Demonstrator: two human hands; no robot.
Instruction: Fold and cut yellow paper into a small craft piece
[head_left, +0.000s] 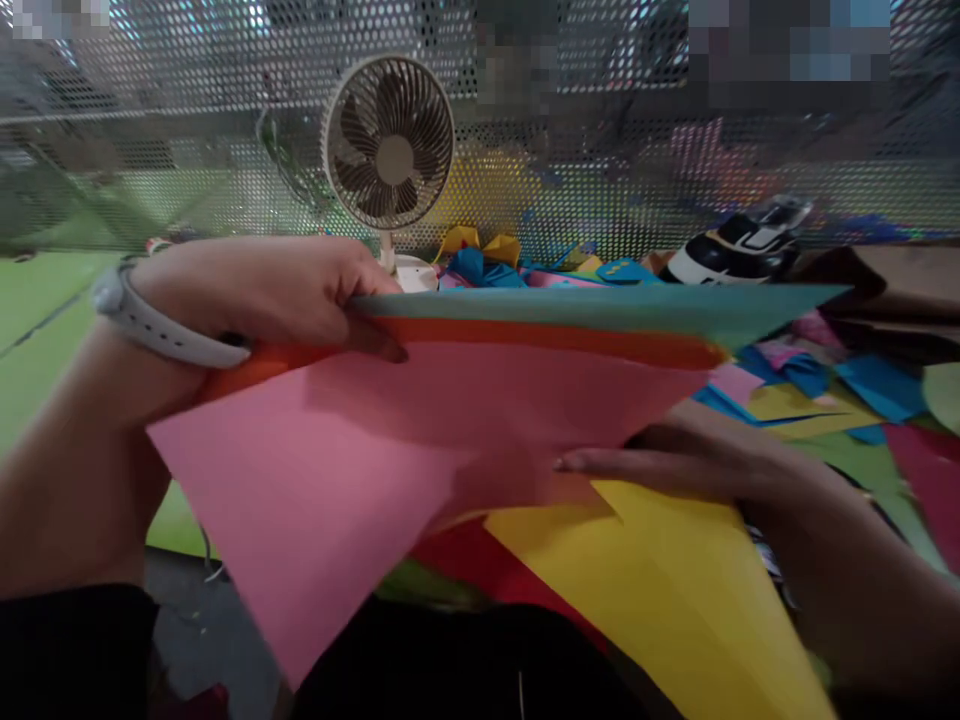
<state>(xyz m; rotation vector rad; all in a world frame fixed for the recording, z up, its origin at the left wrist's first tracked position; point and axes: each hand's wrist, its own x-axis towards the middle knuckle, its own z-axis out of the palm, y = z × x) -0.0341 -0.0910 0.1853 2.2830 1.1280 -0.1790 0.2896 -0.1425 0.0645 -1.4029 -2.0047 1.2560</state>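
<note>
Pink sheet spans between the hands, yellow sheet at lower right, light-blue sheet and orange sheet showing above. Left hand pinches the layered top edges, likely keeping them together; pink drops below its fingertips. Right hand lays one digit across pink, probably steadying; rest hidden, can't tell grip.

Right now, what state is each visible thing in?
Pink sheet, held, one corner hanging
Orange sheet, mostly covered
Teal sheet, held
Yellow sheet, partly covered
Left hand, closed on teal sheet
Right hand, thumb against pink sheet
Fan, upright; running unclear
Wristband, worn
Paper scraps, scattered
</note>
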